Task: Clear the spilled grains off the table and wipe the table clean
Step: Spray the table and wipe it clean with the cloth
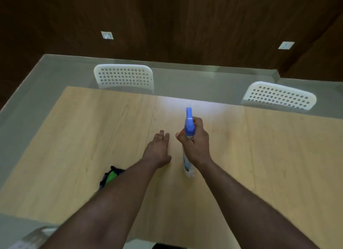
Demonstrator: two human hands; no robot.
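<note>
A spray bottle (187, 137) with a blue trigger head and a clear body is held above the middle of the frame, nozzle pointed toward the top of the frame, label blurred. A light wood-grain counter (92, 137) fills the lower frame, with a bright glare patch at its upper centre. A dark blue and green cloth (110, 176) is seen bunched on the counter at lower left, partly hidden by a forearm.
</note>
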